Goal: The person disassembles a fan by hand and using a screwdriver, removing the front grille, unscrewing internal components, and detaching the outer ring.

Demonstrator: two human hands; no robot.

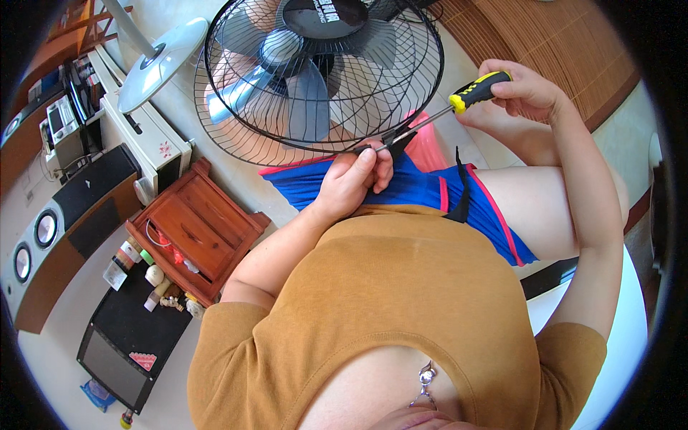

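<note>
My right hand point(527, 93) is closed around the black-and-yellow handle of a screwdriver point(479, 90), held at the upper right. Its metal shaft slopes down leftward to the lower edge of a black wire fan guard point(401, 79). There my left hand point(350, 179) has its fingers wrapped at a dark piece point(369, 149) by the screwdriver's tip; the exact contact is partly hidden by my thumb. The fan, with translucent grey-blue blades point(308, 100), lies over my lap, above blue shorts with red trim. A pink object point(426, 143) shows behind the shaft.
A wooden stool-like piece point(201, 215) stands at left, beside small bottles and a black panel point(136, 322). Farther left are long speakers point(72, 236) and white electronic units. A white round stand point(161, 64) is at upper left, a brown slatted mat point(530, 43) at upper right.
</note>
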